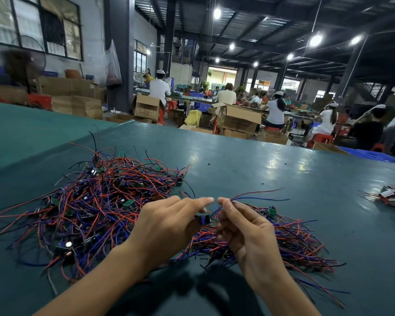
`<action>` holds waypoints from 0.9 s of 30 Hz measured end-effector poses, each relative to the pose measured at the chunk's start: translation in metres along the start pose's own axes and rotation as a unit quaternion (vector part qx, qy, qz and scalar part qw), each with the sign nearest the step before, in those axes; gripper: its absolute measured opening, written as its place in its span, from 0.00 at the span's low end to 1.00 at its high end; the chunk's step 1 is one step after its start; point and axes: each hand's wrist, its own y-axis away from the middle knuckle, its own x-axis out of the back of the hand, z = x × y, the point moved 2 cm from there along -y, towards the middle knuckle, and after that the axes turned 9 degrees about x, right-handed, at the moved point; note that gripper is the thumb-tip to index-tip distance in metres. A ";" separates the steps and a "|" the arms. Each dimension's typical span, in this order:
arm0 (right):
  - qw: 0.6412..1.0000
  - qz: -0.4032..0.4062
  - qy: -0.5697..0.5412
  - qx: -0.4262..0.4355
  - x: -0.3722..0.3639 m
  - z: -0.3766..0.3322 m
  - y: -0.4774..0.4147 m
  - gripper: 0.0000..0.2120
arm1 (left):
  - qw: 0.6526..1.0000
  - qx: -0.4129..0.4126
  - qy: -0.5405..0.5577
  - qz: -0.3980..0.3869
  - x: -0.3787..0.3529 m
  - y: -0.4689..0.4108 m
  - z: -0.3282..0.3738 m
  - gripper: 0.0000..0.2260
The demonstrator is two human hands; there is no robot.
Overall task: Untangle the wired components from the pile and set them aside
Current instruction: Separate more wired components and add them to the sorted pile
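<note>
Head view: the left hand [167,224] pinches a small dark wired component [203,219] between thumb and fingers, with the index finger stretched out. The right hand [244,226], just beside it, pinches that part's thin red and blue wire pair [258,195]. The pair's long axis runs from the component up and to the right, and its free ends point right over bare surface. Both hands hover over the dark teal smooth-topped desk [237,160], between two heaps. To the left is a large tangled pile of red, blue and black wires with small green boards [96,201]. Under the right hand lies a looser bundle of red and blue wires [294,236], its strands mostly left-to-right. Open surface stretches ahead to the desk's far edge — a smaller cluster of wired parts [392,197] sits well apart at the right border.
</note>
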 end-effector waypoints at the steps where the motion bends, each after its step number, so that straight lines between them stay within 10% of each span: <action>1: 1.000 0.004 0.002 0.001 0.000 0.000 0.000 0.16 | 1.000 0.004 0.003 -0.014 -0.001 0.001 0.001 0.13; 27: 0.991 0.118 0.013 0.067 0.009 -0.020 -0.003 0.09 | 0.916 0.254 0.273 -0.150 -0.014 0.004 -0.023 0.09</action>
